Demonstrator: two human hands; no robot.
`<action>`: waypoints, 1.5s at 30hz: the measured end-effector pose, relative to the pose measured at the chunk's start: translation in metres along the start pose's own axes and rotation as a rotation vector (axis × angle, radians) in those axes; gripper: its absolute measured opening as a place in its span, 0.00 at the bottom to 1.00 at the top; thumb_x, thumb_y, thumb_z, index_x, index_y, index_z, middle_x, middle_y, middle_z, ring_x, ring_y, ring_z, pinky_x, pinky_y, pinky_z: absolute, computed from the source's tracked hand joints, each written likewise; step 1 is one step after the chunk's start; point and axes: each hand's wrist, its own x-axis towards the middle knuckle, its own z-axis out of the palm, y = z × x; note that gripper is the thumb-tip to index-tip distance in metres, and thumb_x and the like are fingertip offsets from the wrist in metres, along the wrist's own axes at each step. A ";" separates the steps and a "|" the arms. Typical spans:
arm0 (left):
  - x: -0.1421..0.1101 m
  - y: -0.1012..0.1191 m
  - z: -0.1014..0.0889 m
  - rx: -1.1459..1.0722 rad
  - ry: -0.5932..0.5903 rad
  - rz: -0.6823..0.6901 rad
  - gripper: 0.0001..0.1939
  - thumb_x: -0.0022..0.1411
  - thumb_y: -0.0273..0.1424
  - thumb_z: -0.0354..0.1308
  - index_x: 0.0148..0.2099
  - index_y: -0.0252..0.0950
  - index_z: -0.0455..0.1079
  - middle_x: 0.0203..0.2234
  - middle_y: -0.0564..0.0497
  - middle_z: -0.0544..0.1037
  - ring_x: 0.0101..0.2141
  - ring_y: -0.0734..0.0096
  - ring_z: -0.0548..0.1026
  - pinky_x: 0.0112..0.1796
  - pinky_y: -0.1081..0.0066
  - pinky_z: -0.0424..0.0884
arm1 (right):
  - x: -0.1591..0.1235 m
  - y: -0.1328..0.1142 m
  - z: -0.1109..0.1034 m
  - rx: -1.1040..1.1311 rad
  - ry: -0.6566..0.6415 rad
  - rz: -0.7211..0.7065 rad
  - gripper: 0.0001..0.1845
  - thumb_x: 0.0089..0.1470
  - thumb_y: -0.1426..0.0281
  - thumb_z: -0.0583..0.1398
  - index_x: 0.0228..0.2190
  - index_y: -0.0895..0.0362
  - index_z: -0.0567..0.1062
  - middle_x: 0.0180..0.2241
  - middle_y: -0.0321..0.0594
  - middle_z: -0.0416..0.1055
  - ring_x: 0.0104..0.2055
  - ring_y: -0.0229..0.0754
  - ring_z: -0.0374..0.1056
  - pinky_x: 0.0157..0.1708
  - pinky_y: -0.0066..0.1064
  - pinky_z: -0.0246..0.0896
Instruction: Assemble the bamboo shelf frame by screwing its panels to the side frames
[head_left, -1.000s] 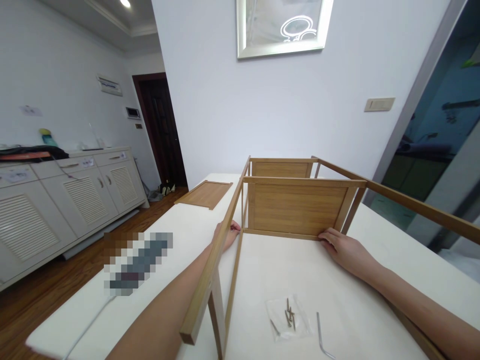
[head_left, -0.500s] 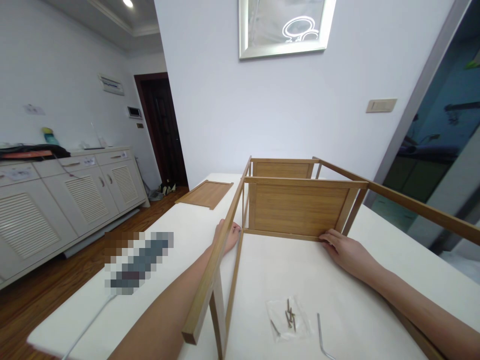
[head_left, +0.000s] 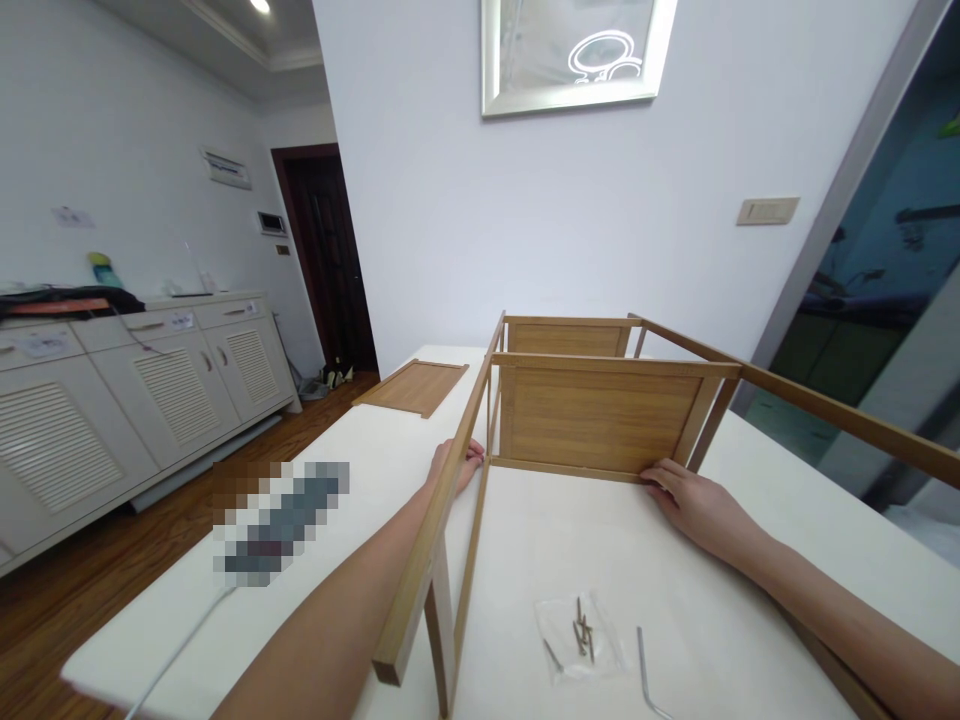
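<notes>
A wooden frame (head_left: 615,365) with an upright wooden panel (head_left: 592,415) set across it stands on the white table. My right hand (head_left: 686,497) is closed on the panel's lower rail at its right corner, with the fingertips on the wood. Outside the left side of the frame, my left hand (head_left: 474,466) is pinched at the lower left joint. A long rail covers part of that hand, and whatever its fingertips hold is too small to make out. Nearer to me lie a clear plastic bag (head_left: 559,608) with several screws (head_left: 582,632) and a hex key (head_left: 643,668).
Another wooden panel (head_left: 416,385) lies flat at the table's far left. A blurred-out dark object (head_left: 289,520) with a white cable (head_left: 180,655) rests on the white table (head_left: 360,480) at left. White cabinets (head_left: 172,400) stand beyond, and a wall (head_left: 600,220) rises behind the frame.
The left fingers have shifted slightly at the lower joint. My right hand stays on the panel's corner. The whole view has drifted a little, and the frame stands as before.
</notes>
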 end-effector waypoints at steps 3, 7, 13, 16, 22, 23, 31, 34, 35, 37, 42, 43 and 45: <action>0.001 -0.002 0.000 0.012 0.010 -0.001 0.07 0.56 0.24 0.59 0.36 0.37 0.78 0.33 0.50 0.82 0.35 0.69 0.78 0.42 0.71 0.71 | 0.000 0.001 0.000 -0.002 -0.014 -0.004 0.18 0.61 0.67 0.47 0.40 0.56 0.76 0.41 0.45 0.74 0.38 0.44 0.73 0.37 0.35 0.71; 0.000 -0.003 0.002 0.089 0.036 -0.007 0.08 0.57 0.27 0.58 0.37 0.35 0.78 0.37 0.46 0.81 0.44 0.61 0.75 0.48 0.65 0.68 | -0.001 0.000 0.000 -0.004 -0.006 -0.006 0.17 0.61 0.67 0.48 0.39 0.55 0.76 0.40 0.44 0.74 0.37 0.43 0.73 0.37 0.34 0.70; -0.002 0.000 0.004 0.161 -0.001 0.041 0.10 0.58 0.28 0.55 0.30 0.38 0.78 0.34 0.45 0.80 0.46 0.57 0.74 0.49 0.64 0.66 | -0.001 -0.001 -0.001 -0.016 -0.006 0.001 0.17 0.61 0.67 0.48 0.40 0.55 0.76 0.41 0.44 0.75 0.37 0.44 0.73 0.37 0.34 0.70; -0.001 0.002 0.004 0.158 -0.005 0.052 0.09 0.58 0.26 0.56 0.31 0.39 0.77 0.34 0.46 0.80 0.45 0.59 0.74 0.48 0.65 0.66 | 0.000 -0.002 -0.001 -0.008 -0.002 -0.001 0.18 0.61 0.67 0.48 0.39 0.55 0.76 0.40 0.44 0.75 0.37 0.44 0.73 0.37 0.34 0.71; -0.001 0.001 0.005 0.093 0.003 0.019 0.07 0.54 0.22 0.59 0.32 0.38 0.75 0.30 0.52 0.80 0.35 0.67 0.76 0.40 0.70 0.69 | 0.000 -0.002 -0.001 -0.020 0.000 -0.010 0.18 0.61 0.66 0.47 0.39 0.55 0.76 0.40 0.44 0.74 0.37 0.44 0.74 0.36 0.35 0.71; -0.001 0.000 0.005 0.079 0.010 0.011 0.07 0.54 0.22 0.59 0.32 0.38 0.74 0.29 0.52 0.80 0.33 0.69 0.76 0.38 0.71 0.70 | 0.000 -0.001 -0.001 -0.023 0.000 -0.011 0.18 0.61 0.66 0.47 0.39 0.55 0.76 0.40 0.44 0.74 0.36 0.44 0.74 0.36 0.34 0.71; 0.002 -0.006 0.005 0.073 0.046 0.004 0.08 0.56 0.25 0.58 0.37 0.35 0.76 0.35 0.46 0.81 0.39 0.64 0.77 0.43 0.68 0.69 | 0.000 0.001 0.001 -0.041 -0.017 -0.010 0.17 0.61 0.67 0.47 0.39 0.55 0.75 0.40 0.44 0.74 0.36 0.43 0.73 0.36 0.34 0.70; 0.001 -0.006 0.006 0.118 0.020 0.029 0.08 0.56 0.25 0.57 0.34 0.35 0.78 0.36 0.44 0.80 0.45 0.60 0.74 0.47 0.66 0.67 | 0.000 0.001 0.001 -0.053 -0.002 -0.013 0.18 0.61 0.67 0.47 0.40 0.56 0.75 0.40 0.44 0.74 0.37 0.43 0.73 0.36 0.33 0.70; 0.001 -0.005 0.006 0.130 0.007 0.039 0.08 0.56 0.24 0.56 0.33 0.36 0.78 0.36 0.45 0.80 0.45 0.60 0.74 0.48 0.66 0.67 | -0.001 0.000 0.001 -0.061 0.001 -0.014 0.18 0.62 0.67 0.47 0.39 0.56 0.75 0.40 0.44 0.74 0.37 0.43 0.73 0.36 0.33 0.70; 0.000 -0.005 0.006 0.150 -0.012 0.055 0.09 0.56 0.23 0.56 0.32 0.37 0.78 0.34 0.46 0.80 0.44 0.60 0.74 0.48 0.66 0.66 | -0.001 -0.001 -0.001 -0.089 0.000 -0.013 0.18 0.61 0.67 0.47 0.37 0.56 0.76 0.39 0.44 0.75 0.35 0.43 0.73 0.34 0.33 0.69; 0.001 -0.003 0.005 0.184 -0.038 0.066 0.10 0.57 0.24 0.55 0.32 0.37 0.78 0.33 0.47 0.81 0.42 0.61 0.75 0.46 0.66 0.67 | -0.001 -0.007 -0.009 -0.236 0.011 0.162 0.16 0.59 0.69 0.48 0.31 0.56 0.75 0.35 0.44 0.77 0.34 0.46 0.74 0.31 0.35 0.65; 0.001 -0.003 0.005 0.188 -0.041 0.065 0.10 0.57 0.24 0.54 0.32 0.37 0.78 0.33 0.47 0.81 0.41 0.61 0.75 0.45 0.66 0.67 | -0.001 -0.007 -0.011 -0.259 0.012 0.217 0.16 0.59 0.69 0.48 0.31 0.56 0.75 0.34 0.44 0.77 0.34 0.47 0.74 0.30 0.35 0.65; 0.001 -0.002 0.005 0.195 -0.044 0.062 0.10 0.57 0.24 0.54 0.33 0.38 0.78 0.33 0.47 0.81 0.39 0.63 0.76 0.44 0.67 0.67 | -0.001 -0.008 -0.015 -0.283 0.005 0.309 0.15 0.60 0.67 0.49 0.29 0.56 0.73 0.33 0.46 0.76 0.34 0.49 0.74 0.30 0.37 0.64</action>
